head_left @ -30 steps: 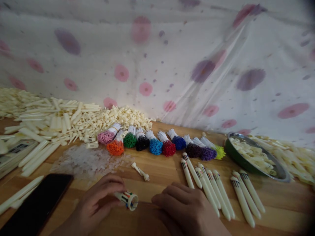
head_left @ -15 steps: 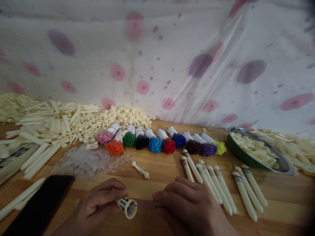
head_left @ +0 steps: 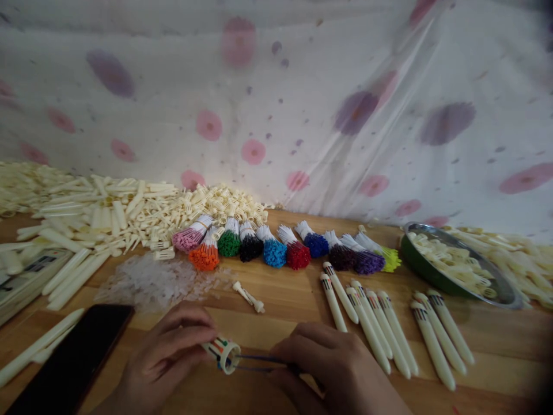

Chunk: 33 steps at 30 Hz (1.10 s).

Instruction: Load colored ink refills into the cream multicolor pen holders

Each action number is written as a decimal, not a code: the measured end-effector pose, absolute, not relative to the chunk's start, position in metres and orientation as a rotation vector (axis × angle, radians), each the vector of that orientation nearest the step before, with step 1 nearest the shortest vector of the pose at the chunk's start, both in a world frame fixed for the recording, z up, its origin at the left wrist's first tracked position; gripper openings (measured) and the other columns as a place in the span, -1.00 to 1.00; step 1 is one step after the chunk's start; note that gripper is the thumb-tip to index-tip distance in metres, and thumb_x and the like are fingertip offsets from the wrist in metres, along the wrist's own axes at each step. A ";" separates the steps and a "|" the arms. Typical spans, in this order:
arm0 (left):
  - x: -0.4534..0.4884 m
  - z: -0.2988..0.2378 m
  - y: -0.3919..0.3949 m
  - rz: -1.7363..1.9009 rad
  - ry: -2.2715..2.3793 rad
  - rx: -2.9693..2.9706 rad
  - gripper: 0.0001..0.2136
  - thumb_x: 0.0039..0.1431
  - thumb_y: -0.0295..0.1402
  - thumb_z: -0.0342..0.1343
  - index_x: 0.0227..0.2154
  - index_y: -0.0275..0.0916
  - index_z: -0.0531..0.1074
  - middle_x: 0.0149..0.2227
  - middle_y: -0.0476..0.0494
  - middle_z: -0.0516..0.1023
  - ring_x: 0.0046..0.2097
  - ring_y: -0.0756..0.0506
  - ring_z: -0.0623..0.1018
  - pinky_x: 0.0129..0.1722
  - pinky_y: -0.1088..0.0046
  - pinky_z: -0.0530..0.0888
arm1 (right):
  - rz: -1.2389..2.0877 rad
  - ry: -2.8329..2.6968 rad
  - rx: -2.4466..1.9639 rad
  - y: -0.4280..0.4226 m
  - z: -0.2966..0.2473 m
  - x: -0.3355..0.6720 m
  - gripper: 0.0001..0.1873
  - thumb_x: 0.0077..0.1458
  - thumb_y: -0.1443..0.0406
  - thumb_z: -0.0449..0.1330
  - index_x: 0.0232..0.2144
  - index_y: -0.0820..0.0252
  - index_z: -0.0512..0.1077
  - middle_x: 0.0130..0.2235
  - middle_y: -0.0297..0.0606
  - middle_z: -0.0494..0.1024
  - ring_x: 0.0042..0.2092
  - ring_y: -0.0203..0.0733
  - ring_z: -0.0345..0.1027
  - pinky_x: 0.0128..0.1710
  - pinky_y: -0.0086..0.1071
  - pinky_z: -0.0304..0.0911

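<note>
My left hand (head_left: 166,357) grips a cream pen barrel (head_left: 224,351) whose open end faces right, with coloured sliders showing on its side. My right hand (head_left: 332,369) pinches thin refills (head_left: 259,360), dark blue among them, whose tips reach into the barrel's mouth. Both hands hover low over the wooden table (head_left: 294,300) near its front edge. Assembled multicolour pens (head_left: 371,328) lie in a row just right of my right hand.
Bundles of coloured refills (head_left: 276,251) line the middle of the table. Heaps of cream parts (head_left: 108,210) fill the back left, clear bits (head_left: 151,282) lie nearer. A black phone (head_left: 73,360) lies front left. A green bowl (head_left: 453,268) of parts stands right.
My right hand has drawn back a little, and the refills now show between it and the barrel. The left hand tilted the barrel slightly upward.
</note>
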<state>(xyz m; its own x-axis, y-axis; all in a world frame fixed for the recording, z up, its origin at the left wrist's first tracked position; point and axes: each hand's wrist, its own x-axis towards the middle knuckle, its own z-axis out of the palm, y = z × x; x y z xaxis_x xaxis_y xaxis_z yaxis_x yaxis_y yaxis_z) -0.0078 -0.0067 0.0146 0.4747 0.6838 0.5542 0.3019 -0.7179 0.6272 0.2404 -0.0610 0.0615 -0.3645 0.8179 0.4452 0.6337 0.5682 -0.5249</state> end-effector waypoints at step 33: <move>-0.005 0.009 -0.006 1.117 0.820 2.379 -0.71 0.12 -0.41 0.12 -0.08 0.00 0.44 -0.21 -0.01 0.58 -0.21 -0.03 0.59 -0.24 0.59 0.52 | 0.786 -2.038 -1.394 -0.055 0.084 0.239 -0.88 0.02 0.45 0.18 -0.49 0.22 0.48 -0.50 -0.39 0.49 -0.47 -0.41 0.32 -0.49 -0.59 0.11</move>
